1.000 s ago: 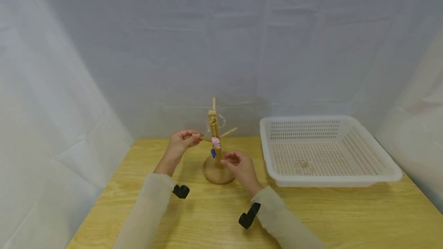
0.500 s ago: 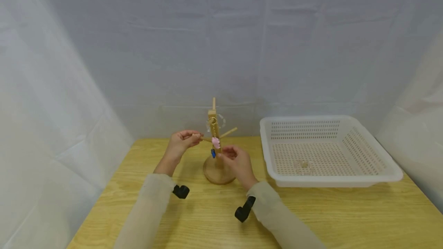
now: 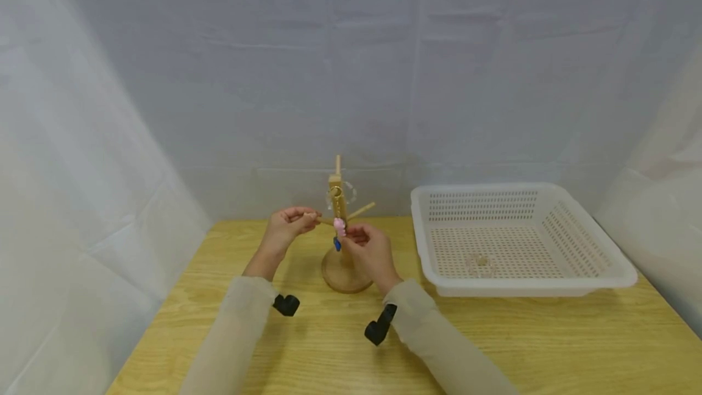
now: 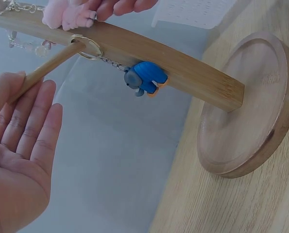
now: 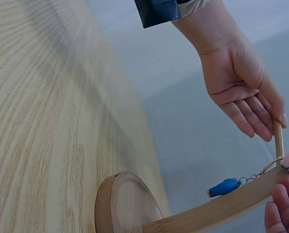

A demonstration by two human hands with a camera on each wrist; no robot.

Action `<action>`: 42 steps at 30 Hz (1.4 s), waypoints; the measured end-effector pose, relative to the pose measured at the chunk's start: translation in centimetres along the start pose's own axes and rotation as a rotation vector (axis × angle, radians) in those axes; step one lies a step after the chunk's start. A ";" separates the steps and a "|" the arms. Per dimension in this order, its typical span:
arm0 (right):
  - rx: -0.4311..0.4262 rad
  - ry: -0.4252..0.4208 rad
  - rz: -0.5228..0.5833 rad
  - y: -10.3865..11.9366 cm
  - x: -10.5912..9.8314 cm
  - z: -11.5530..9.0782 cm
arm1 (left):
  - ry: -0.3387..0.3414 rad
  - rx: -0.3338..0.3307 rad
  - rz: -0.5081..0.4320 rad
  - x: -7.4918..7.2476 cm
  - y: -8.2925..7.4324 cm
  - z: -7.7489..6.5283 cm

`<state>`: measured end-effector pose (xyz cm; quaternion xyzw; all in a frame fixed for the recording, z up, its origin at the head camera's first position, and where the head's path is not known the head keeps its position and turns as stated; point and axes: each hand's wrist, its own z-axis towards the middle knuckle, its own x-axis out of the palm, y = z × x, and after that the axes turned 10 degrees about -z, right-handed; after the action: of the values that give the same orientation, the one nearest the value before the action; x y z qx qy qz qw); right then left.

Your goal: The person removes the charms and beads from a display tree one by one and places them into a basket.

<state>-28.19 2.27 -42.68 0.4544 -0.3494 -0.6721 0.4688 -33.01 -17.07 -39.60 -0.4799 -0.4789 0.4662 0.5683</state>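
Note:
A wooden peg stand has a round base (image 4: 261,107) and an upright post (image 3: 344,255). My left hand (image 3: 286,231) pinches the end of a side peg (image 4: 49,63) between thumb and fingers. From that peg, close to the post, hangs a keychain with a blue-clothed grey animal figure (image 4: 146,75); its ring circles the peg. A pink plush keychain (image 3: 340,227) hangs by a gold chain from a higher peg at the front of the post. My right hand (image 3: 372,252) holds this pink charm at its lower right, thumb and fingertips about it. The hand partly covers the charm.
A clear beaded loop (image 3: 351,191) hangs behind the post's top. Another peg (image 3: 362,209) points to the right. The white perforated basket (image 3: 521,290) stands at the right with a clear beaded bracelet (image 3: 481,262) inside. A white curtain hangs behind the wooden table (image 3: 307,352).
My right hand has moved up and left from beside the post to the pink charm, which has shifted slightly left. The left hand has stayed on the peg.

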 end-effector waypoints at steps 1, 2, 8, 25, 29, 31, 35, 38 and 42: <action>-0.006 -0.002 0.004 0.0 0.1 0.1 | 0.001 0.002 -0.001 0.0 0.0 0.0; -0.009 -0.003 0.007 -0.1 0.1 0.1 | 0.003 0.003 -0.002 0.1 0.0 0.0; -0.027 -0.014 0.031 -0.5 0.5 0.3 | 0.010 -0.003 -0.009 0.2 -0.1 -0.2; 0.010 -0.023 -0.010 -0.1 0.6 0.5 | 0.020 0.027 -0.007 -0.1 0.2 0.1; -0.011 -0.019 -0.003 -0.3 0.6 0.4 | 0.018 0.035 -0.008 -0.1 0.2 0.0; -0.026 -0.017 0.000 -0.4 0.7 0.4 | 0.019 0.038 -0.005 -0.1 0.2 -0.1; -0.034 -0.015 0.000 -0.4 0.7 0.3 | 0.015 0.028 -0.007 0.0 0.1 -0.1; -0.018 -0.018 0.006 -0.3 0.6 0.3 | 0.013 0.010 -0.011 -0.1 0.1 0.0; 0.011 -0.020 0.020 -0.1 0.5 0.3 | 0.016 -0.006 -0.025 -0.2 0.1 0.2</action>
<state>-28.61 1.82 -42.82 0.4466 -0.3622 -0.6701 0.4694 -33.22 -17.22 -39.68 -0.4794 -0.4817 0.4539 0.5763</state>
